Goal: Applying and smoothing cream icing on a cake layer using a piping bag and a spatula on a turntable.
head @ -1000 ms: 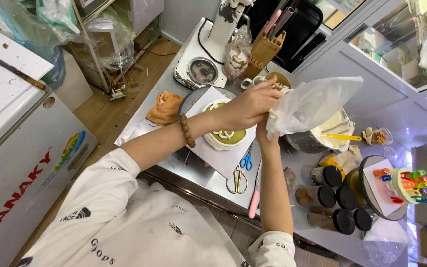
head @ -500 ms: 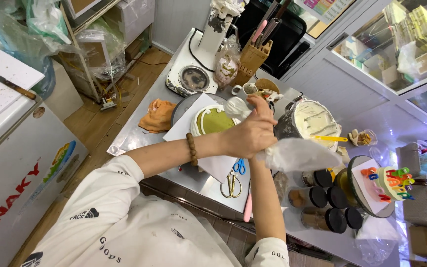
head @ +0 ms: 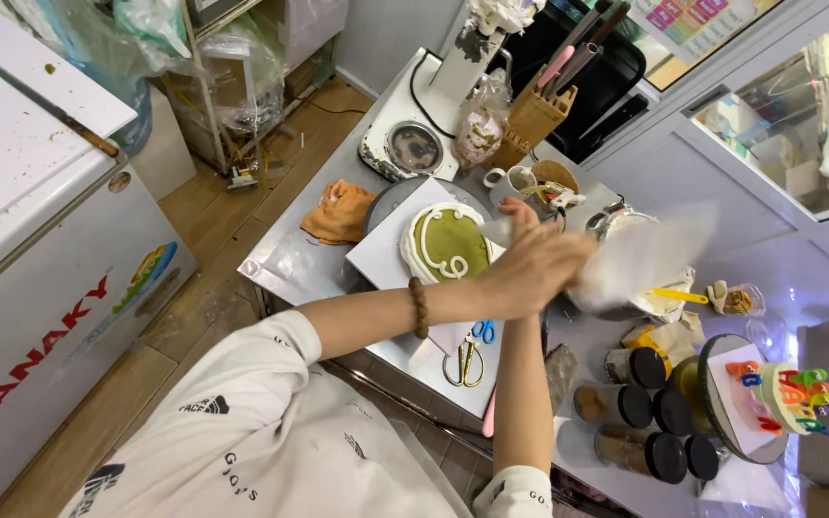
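A green heart-shaped cake [head: 448,240] with a white piped border sits on a white board [head: 384,257] on a grey turntable [head: 388,197]. My left hand [head: 541,270] and my right hand [head: 522,219] meet just right of the cake, both closed on the neck of a clear piping bag [head: 643,254] with white cream. The bag is blurred and spreads to the right, over a bowl. My left hand covers most of my right hand. A bead bracelet [head: 419,307] is on my left wrist.
On the steel counter [head: 285,259] lie an orange cloth [head: 338,213], scissors [head: 467,360], a cream bowl with a yellow spatula [head: 669,295], black-lidded jars [head: 645,412] and a small cake with coloured letters [head: 784,393]. A knife block [head: 534,115] stands behind; a white chest freezer [head: 40,240] is left.
The piping bag has come down from a raised position and swung to the right, now blurred. My hands have shifted from over the cake to its right edge.
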